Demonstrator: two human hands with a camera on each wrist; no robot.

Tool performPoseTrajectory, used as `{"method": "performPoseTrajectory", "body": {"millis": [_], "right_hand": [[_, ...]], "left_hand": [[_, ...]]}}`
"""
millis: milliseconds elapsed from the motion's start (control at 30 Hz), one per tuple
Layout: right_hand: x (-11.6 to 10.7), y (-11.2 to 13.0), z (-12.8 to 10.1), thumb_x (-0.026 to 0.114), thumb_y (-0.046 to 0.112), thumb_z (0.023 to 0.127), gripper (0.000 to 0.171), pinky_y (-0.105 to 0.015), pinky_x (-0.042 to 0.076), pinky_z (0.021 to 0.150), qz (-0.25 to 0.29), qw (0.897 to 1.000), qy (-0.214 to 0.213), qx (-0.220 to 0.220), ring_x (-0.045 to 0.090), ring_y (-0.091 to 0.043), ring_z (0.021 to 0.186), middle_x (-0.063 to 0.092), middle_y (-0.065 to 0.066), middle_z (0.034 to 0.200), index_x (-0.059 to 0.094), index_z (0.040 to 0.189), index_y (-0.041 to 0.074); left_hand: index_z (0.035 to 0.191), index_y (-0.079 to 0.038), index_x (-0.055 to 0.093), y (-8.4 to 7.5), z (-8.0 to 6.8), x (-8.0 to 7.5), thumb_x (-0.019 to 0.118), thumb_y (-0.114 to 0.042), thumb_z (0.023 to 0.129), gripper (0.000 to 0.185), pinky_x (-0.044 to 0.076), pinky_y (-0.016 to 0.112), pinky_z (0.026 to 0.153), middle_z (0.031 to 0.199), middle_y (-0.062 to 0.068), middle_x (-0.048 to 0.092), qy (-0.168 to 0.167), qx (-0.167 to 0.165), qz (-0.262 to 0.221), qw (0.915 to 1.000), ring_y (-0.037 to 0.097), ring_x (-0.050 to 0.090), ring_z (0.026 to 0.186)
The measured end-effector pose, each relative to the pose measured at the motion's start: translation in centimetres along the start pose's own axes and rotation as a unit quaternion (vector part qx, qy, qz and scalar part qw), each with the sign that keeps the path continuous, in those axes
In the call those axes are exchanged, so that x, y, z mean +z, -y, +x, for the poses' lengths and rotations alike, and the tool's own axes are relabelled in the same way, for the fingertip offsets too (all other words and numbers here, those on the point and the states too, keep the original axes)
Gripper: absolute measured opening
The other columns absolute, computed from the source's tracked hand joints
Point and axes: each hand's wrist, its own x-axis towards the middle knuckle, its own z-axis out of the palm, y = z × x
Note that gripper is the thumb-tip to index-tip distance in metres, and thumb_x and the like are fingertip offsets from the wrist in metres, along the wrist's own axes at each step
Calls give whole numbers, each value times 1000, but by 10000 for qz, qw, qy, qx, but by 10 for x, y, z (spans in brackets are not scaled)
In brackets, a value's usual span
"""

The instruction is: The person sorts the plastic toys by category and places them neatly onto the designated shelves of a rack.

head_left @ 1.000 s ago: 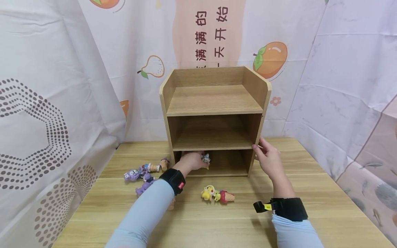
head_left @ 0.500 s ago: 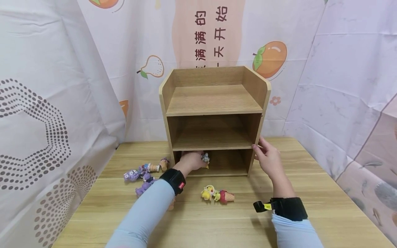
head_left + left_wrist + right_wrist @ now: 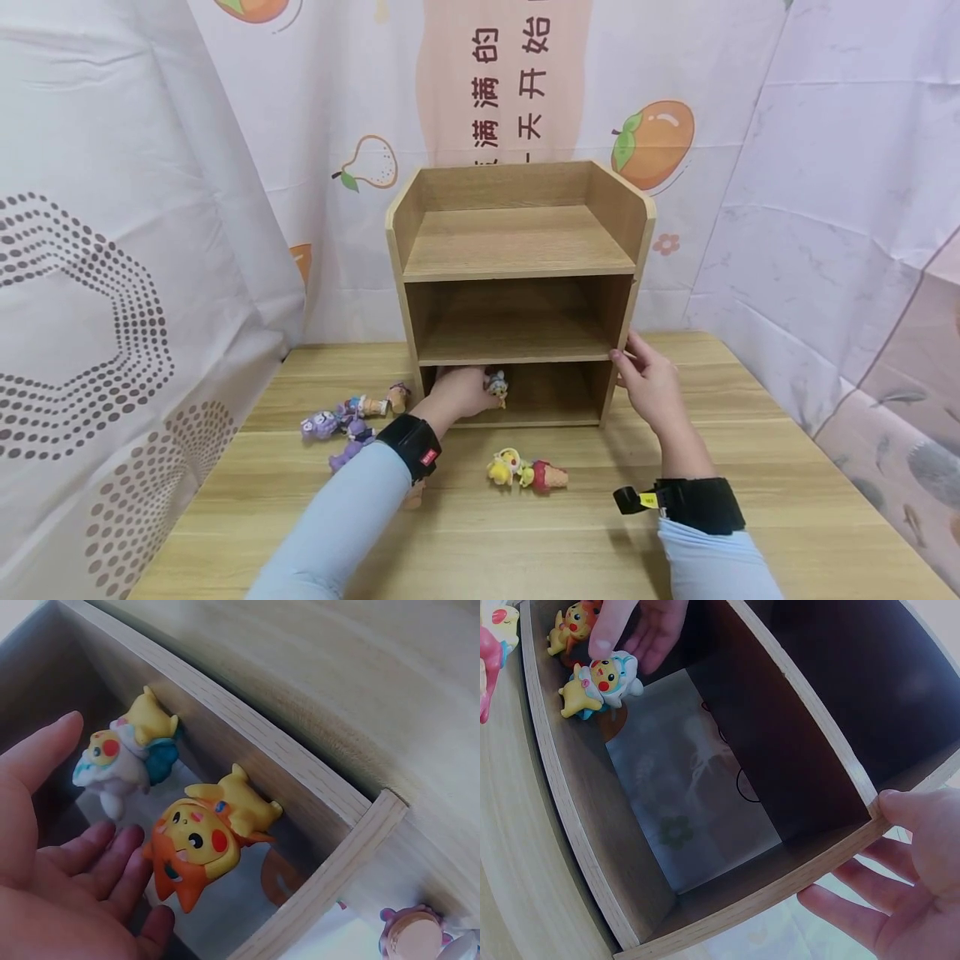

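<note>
1. Our left forearm (image 3: pixel 337 517) is shifting slightly leftward, and the white-hooded figure (image 3: pixel 497 384) is showing more fully.
2. Our left hand (image 3: pixel 82 870) is holding its fingers loosely parted beside that figure and the orange-hooded figure (image 3: pixel 199 836), both standing in the wooden shelf's (image 3: pixel 517 242) bottom compartment.
3. Our right hand (image 3: pixel 651 383) is gripping the shelf's right edge.

Soft, even light fills the head view, though the lower compartments of the shelf (image 3: pixel 517 242) fall dim and a soft shadow lies on the counter (image 3: pixel 525 542) beside the right wrist strap (image 3: pixel 701 506). Both wrist views are darker and hazy, with washed-out corners; the shelf's edges bow in the right one.
</note>
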Motion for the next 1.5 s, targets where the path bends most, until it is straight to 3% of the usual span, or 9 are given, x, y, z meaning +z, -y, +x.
{"method": "performPoseTrajectory", "body": {"millis": [167,300,467,733,1000,1167,1367,1500], "right_hand": [[0,2,-1,57,18,106,52,-17,56,70,8,10000,-11,-4,57,-42,125,54,-29,141,43,155,8],[0,3,-1,57,20,106,52,-18,56,70,-36,10000,-11,-23,57,-43,125,54,-29,141,43,155,8],[0,1,-1,56,21,106,52,-18,56,69,-92,9999,-18,-82,57,-43,124,54,-29,142,43,155,7],[0,1,-1,56,20,106,52,-33,59,73,-106,9999,-6,-86,57,-43,124,54,-28,141,42,155,9],[-1,2,-1,57,21,106,53,-28,59,74,-99,9999,-14,-26,57,-43,124,54,-28,142,42,155,9],[0,1,-1,57,21,106,53,-19,56,71,-53,10000,7,-33,57,-42,124,53,-28,143,41,156,9],[0,1,-1,55,15,106,52,-16,55,69,-116,9999,2,-57,57,-43,124,52,-31,142,40,155,5],[0,15,-4,55,9,106,51,-14,54,68,-58,10000,25,-57,56,-46,123,52,-34,140,40,154,0]], "left_hand": [[159,-18,35,6,-8,-1,83,-43,82,94,17,66,115,152,11,48,-226,264,81,9994,32,47,136],[159,-17,33,9,-15,-4,84,-43,81,97,14,68,115,154,11,47,-168,407,-10,9990,34,40,142],[156,-17,41,12,-23,-9,83,-44,82,89,18,71,112,151,10,50,-35,567,-106,9983,36,39,142],[150,-15,48,14,-42,-20,80,-51,84,82,22,69,112,151,12,48,92,662,-203,9976,38,39,141],[150,-15,49,16,-64,-34,82,-48,83,81,19,66,114,152,10,47,110,846,-566,9947,36,35,143],[149,-16,51,20,-76,-43,82,-46,82,79,23,60,113,150,8,50,60,821,-776,9936,31,36,142],[147,-16,53,31,-85,-49,82,-44,83,76,32,54,112,141,2,57,-6,813,-1089,9907,27,44,135],[145,-11,54,36,-89,-51,82,-43,84,75,37,52,110,140,4,58,-36,840,-1409,9864,27,49,132]]}}
